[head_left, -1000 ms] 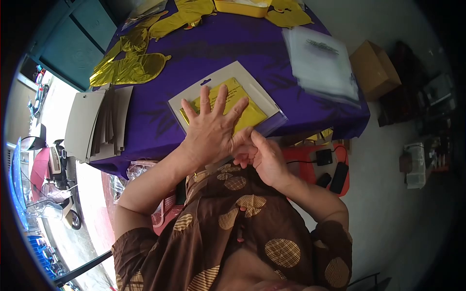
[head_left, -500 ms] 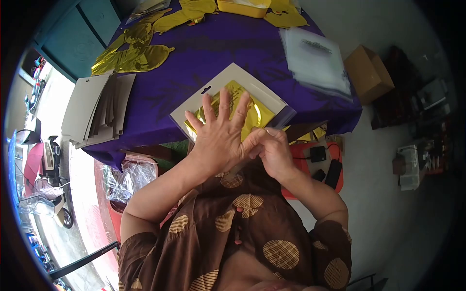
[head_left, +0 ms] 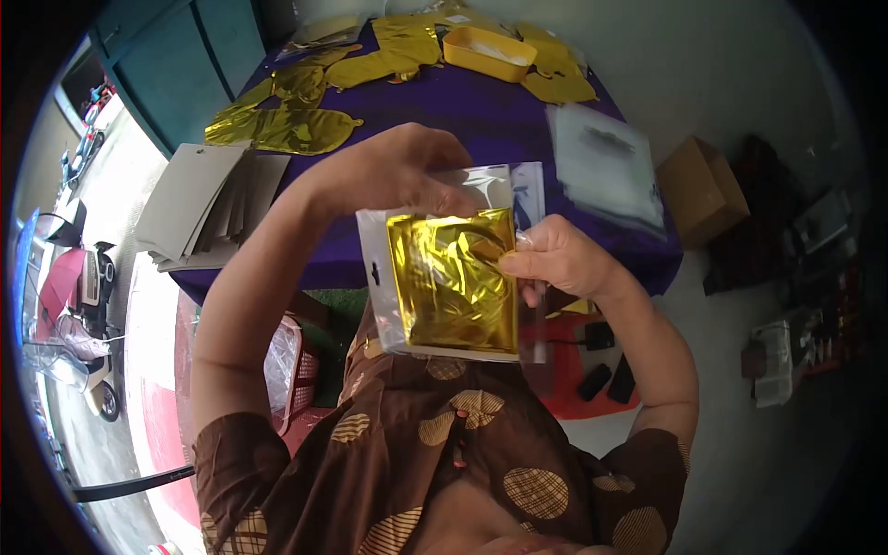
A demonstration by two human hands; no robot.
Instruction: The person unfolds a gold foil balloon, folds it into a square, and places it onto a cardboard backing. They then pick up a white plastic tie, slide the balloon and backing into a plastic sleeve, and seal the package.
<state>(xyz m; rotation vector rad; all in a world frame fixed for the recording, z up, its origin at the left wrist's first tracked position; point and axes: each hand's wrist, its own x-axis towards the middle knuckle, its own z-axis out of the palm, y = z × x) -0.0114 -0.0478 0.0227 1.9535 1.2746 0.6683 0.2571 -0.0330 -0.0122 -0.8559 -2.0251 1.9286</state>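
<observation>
A clear plastic bag (head_left: 530,190) holds a folded gold foil piece (head_left: 453,287) against a pale card (head_left: 377,250) with a hang hole at its left side. The package is raised off the table edge, in front of the body. My left hand (head_left: 412,171) bends over its top, thumb on the front and the other fingers behind. At the right side, my right hand (head_left: 555,257) pinches the bag's edge between thumb and fingers.
On the purple table (head_left: 388,120) lie gold foil pieces (head_left: 287,129), a yellow tray (head_left: 488,54), clear bags (head_left: 606,166) and a stack of cards (head_left: 203,199). A cardboard box (head_left: 700,190) is at the right. A red stool (head_left: 573,388) and a basket (head_left: 298,370) stand below.
The package has come up off the table toward the body and turned more upright. My left hand went from lying spread on it to gripping its top; my right hand moved up to its right edge.
</observation>
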